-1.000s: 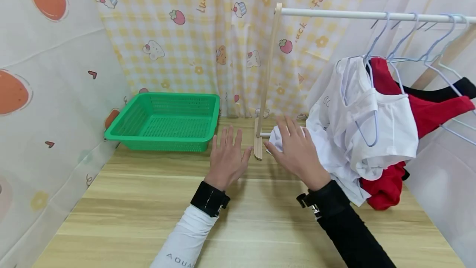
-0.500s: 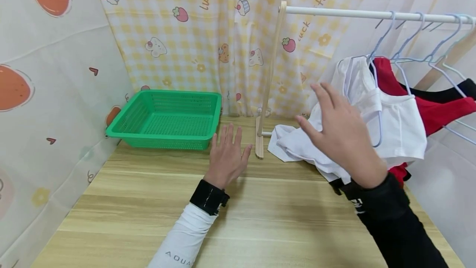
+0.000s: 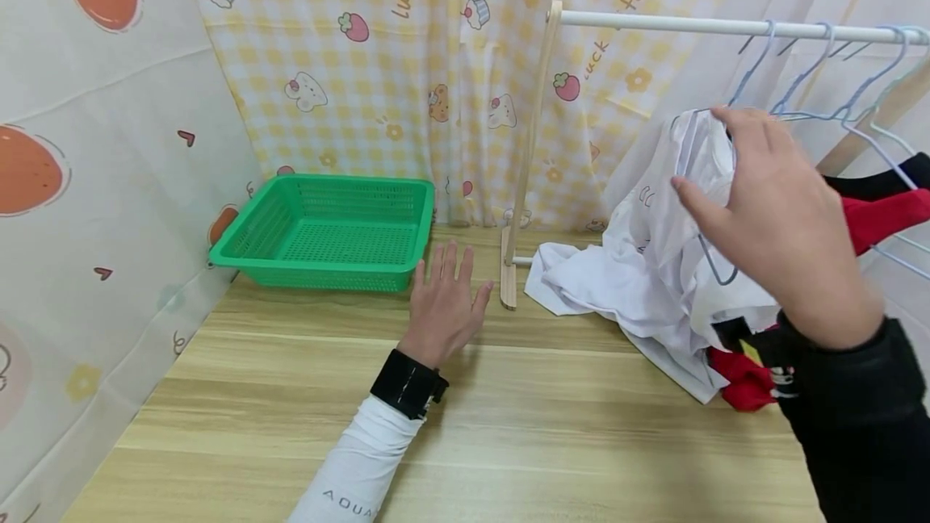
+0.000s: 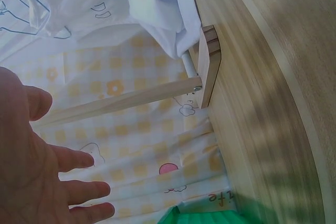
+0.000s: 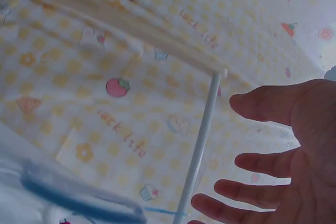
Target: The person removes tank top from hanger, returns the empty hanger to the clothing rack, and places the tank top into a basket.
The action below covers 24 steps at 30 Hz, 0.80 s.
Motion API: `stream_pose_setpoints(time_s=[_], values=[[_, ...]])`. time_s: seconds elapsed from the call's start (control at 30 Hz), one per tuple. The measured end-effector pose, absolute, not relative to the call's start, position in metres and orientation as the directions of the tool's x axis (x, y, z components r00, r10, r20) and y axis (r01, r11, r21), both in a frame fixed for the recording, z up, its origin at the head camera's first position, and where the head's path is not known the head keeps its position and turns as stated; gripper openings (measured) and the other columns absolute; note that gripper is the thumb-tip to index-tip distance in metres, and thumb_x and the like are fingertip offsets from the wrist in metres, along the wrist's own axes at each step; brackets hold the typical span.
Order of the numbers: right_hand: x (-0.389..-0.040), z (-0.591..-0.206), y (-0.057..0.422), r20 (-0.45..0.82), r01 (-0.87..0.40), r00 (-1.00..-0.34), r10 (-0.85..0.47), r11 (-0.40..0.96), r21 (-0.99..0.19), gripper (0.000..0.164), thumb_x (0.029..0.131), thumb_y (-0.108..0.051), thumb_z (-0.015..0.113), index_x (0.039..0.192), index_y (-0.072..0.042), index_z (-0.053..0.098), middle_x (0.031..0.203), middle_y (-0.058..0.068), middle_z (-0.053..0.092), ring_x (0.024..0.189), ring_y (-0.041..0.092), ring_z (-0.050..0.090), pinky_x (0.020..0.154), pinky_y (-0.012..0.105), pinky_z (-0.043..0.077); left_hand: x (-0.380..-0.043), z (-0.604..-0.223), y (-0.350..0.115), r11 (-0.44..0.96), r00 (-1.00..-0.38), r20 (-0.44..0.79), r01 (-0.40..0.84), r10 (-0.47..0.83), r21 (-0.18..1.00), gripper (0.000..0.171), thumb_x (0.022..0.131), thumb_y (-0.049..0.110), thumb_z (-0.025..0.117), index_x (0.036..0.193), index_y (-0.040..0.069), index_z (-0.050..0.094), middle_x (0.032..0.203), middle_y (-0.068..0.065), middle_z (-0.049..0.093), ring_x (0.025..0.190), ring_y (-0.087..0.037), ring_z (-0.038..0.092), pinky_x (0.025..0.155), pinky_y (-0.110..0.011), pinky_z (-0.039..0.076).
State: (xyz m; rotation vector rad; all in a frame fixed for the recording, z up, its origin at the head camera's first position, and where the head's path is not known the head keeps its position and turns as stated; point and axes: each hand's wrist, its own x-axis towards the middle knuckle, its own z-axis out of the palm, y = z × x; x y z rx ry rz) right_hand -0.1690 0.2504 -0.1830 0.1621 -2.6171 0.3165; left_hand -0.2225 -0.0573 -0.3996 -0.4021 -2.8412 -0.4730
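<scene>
From where I'm standing, the right hand (image 3: 788, 224) is hovering nearer the white clothing (image 3: 647, 289) hanging at right, fingers parted, gripping nothing; the cloth is trailing down leftward beyond it. The left hand (image 3: 445, 305) is stretching straight-fingered, holding nothing, right of the green basket (image 3: 320, 269).

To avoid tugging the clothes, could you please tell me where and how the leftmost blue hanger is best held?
I'd pinch the leftmost blue hanger by its bare neck, just below the white rail, coming from the left front. The neck is slim, other hangers hang to its right, and white clothing and the right hand partly hide its lower frame.
</scene>
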Motion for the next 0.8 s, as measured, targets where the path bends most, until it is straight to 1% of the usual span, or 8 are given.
stream_pose_setpoints(time_s=[0.17,0.3,0.37,0.47,0.53,0.6,0.73,0.8], values=[[-0.187,-0.172,0.268,0.396,-0.065,-0.918,0.024,0.975,-0.211,0.085,0.106,-0.031,0.061,0.170,0.002,0.016,0.164,0.041,0.029,0.125,0.060,0.041,0.098,0.083,0.046,-0.222,-0.398,-0.058,0.905,-0.935,0.271,0.307,0.230,0.294,0.071,0.116,0.050,0.032,0.169,0.003,0.030,0.176,-0.027,0.022,0.166,-0.045,0.020,0.132,-0.070,0.015],[-0.206,-0.169,0.284,0.326,-0.032,-0.945,0.039,0.977,-0.212,0.085,0.106,-0.025,0.059,0.168,0.009,0.011,0.157,0.047,0.027,0.123,0.062,0.038,0.097,0.083,0.045,-0.221,-0.399,-0.058,0.902,-0.934,0.267,0.314,0.237,0.295,0.071,0.116,0.050,0.032,0.169,0.002,0.029,0.176,-0.027,0.022,0.165,-0.046,0.020,0.131,-0.070,0.016],[-0.215,-0.169,0.292,0.302,-0.039,-0.953,0.027,0.977,-0.209,0.077,0.106,-0.021,0.059,0.162,0.015,0.020,0.146,0.048,0.036,0.117,0.062,0.042,0.092,0.080,0.051,-0.221,-0.399,-0.057,0.902,-0.935,0.262,0.314,0.239,0.295,0.071,0.116,0.050,0.031,0.169,0.002,0.029,0.176,-0.027,0.022,0.165,-0.046,0.020,0.131,-0.070,0.017],[-0.225,-0.170,0.303,0.280,-0.061,-0.960,-0.004,0.979,-0.196,0.054,0.107,-0.016,0.055,0.141,0.022,0.039,0.115,0.043,0.049,0.098,0.056,0.051,0.069,0.065,0.062,-0.221,-0.400,-0.057,0.903,-0.938,0.253,0.310,0.238,0.298,0.071,0.116,0.050,0.031,0.170,0.003,0.029,0.176,-0.027,0.022,0.166,-0.045,0.019,0.131,-0.070,0.017],[-0.230,-0.170,0.309,0.284,-0.076,-0.959,-0.022,0.980,-0.183,0.037,0.108,-0.012,0.051,0.124,0.021,0.047,0.096,0.035,0.051,0.085,0.050,0.051,0.056,0.051,0.053,-0.220,-0.400,-0.058,0.904,-0.938,0.253,0.308,0.237,0.296,0.071,0.116,0.050,0.031,0.169,0.003,0.029,0.176,-0.027,0.023,0.166,-0.045,0.019,0.131,-0.069,0.018],[-0.233,-0.170,0.313,0.283,-0.088,-0.958,-0.035,0.980,-0.177,0.029,0.108,-0.010,0.047,0.113,0.018,0.051,0.083,0.027,0.049,0.078,0.044,0.050,0.054,0.042,0.043,-0.221,-0.401,-0.058,0.906,-0.938,0.254,0.307,0.237,0.290,0.071,0.116,0.050,0.031,0.169,0.003,0.030,0.176,-0.027,0.024,0.166,-0.045,0.020,0.131,-0.069,0.018],[-0.237,-0.168,0.318,0.263,-0.087,-0.964,-0.034,0.977,-0.193,0.027,0.107,-0.010,0.047,0.110,0.015,0.055,0.073,0.019,0.047,0.069,0.037,0.048,0.052,0.039,0.039,-0.222,-0.401,-0.057,0.909,-0.936,0.259,0.310,0.239,0.280,0.071,0.116,0.050,0.031,0.168,0.002,0.032,0.175,-0.028,0.027,0.165,-0.045,0.021,0.131,-0.069,0.020],[-0.238,-0.167,0.319,0.244,-0.082,-0.969,-0.031,0.976,-0.204,0.029,0.107,-0.011,0.049,0.111,0.016,0.059,0.073,0.021,0.052,0.067,0.035,0.047,0.050,0.038,0.039,-0.222,-0.401,-0.057,0.910,-0.936,0.259,0.309,0.239,0.276,0.070,0.116,0.050,0.031,0.168,0.002,0.032,0.174,-0.028,0.028,0.165,-0.045,0.022,0.131,-0.069,0.021]])
